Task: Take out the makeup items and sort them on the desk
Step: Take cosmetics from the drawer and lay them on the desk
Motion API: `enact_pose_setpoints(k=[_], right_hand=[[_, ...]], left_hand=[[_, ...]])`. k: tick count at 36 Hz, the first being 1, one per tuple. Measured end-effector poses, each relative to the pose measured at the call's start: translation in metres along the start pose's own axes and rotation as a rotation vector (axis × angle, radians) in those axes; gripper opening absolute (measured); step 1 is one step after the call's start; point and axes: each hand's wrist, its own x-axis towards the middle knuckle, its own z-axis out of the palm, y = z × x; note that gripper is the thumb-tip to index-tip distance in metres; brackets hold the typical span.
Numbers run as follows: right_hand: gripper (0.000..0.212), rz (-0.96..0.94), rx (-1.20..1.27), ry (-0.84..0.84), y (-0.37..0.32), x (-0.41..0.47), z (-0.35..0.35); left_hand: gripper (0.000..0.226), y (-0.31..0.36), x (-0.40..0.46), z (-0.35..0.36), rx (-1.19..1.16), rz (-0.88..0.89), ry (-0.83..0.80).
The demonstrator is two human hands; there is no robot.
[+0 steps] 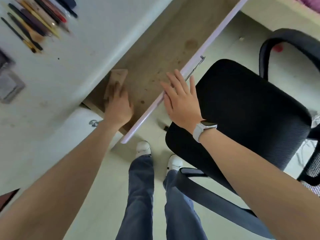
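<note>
Pale flooring and a black office chair (242,118) are filling the right of the view, while a white worktop (72,54) is running along the left with a drawer (155,54) pulled out from under it. Up on that worktop, well beyond either hand, a row of pencils and slim makeup sticks (34,23) is already lying side by side, and a grey compact-like case (10,85) is sitting near the edge.

Inside the drawer, the left hand (119,104) is reaching down onto a flat tan box (116,82). Its fingers are lying over the near end of the box, but whether this grip is closing round it or only pressing on top I cannot tell, since the hand is hiding the contact. The box's long axis is running away from the fingers, toward the back of the drawer under the worktop edge.

The right hand (180,99) is resting flat and spread against the lilac drawer front (173,80), holding nothing, apparently steadying it.

The left hand is plainly the nearer one, already touching the box, so the lift probably falls to it: up and leftward onto the worktop.
</note>
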Motion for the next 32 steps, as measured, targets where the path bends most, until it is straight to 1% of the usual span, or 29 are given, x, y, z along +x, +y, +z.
enact_pose_setpoints(k=[3,6,9,11,13,15,17,19,22,26,29,32], right_hand=[[0.037,0.008,0.048,0.048,0.001,-0.001,0.007],[0.035,0.006,0.104,0.102,0.001,-0.001,0.012],[0.034,-0.014,0.112,0.127,0.004,-0.002,0.014],[0.035,-0.025,0.111,0.110,0.006,-0.002,0.013],[0.037,-0.038,0.105,0.088,0.007,-0.002,0.012],[0.039,-0.045,0.093,0.068,0.008,-0.002,0.011],[0.039,-0.049,0.092,0.048,0.009,-0.001,0.009],[0.040,-0.047,0.105,0.032,0.009,-0.001,0.007],[0.040,-0.036,0.096,0.002,0.007,-0.002,0.005],[0.038,-0.030,0.081,-0.035,0.006,-0.001,0.001],[0.037,-0.025,0.036,-0.073,0.004,0.000,-0.004],[0.038,-0.009,-0.026,-0.139,-0.001,0.003,-0.011]], left_hand=[[0.051,-0.002,0.007,0.012,0.075,-0.056,-0.026],[0.042,-0.003,0.007,0.017,0.107,0.012,0.083],[0.040,-0.004,0.006,0.014,0.015,0.054,0.192],[0.040,-0.004,0.005,0.011,-0.044,0.048,0.221],[0.041,-0.003,0.006,0.009,-0.006,0.028,0.184],[0.043,-0.001,0.009,0.007,0.100,0.015,0.112],[0.041,0.001,0.013,0.005,0.189,0.004,0.095],[0.036,0.004,0.017,0.002,0.218,-0.025,0.088],[0.036,0.008,0.018,0.000,0.178,-0.035,0.032],[0.047,0.007,0.013,-0.005,0.084,-0.064,-0.006],[0.051,0.009,0.003,-0.014,0.005,-0.076,0.054],[0.041,0.011,-0.015,-0.029,-0.165,-0.072,0.136]])
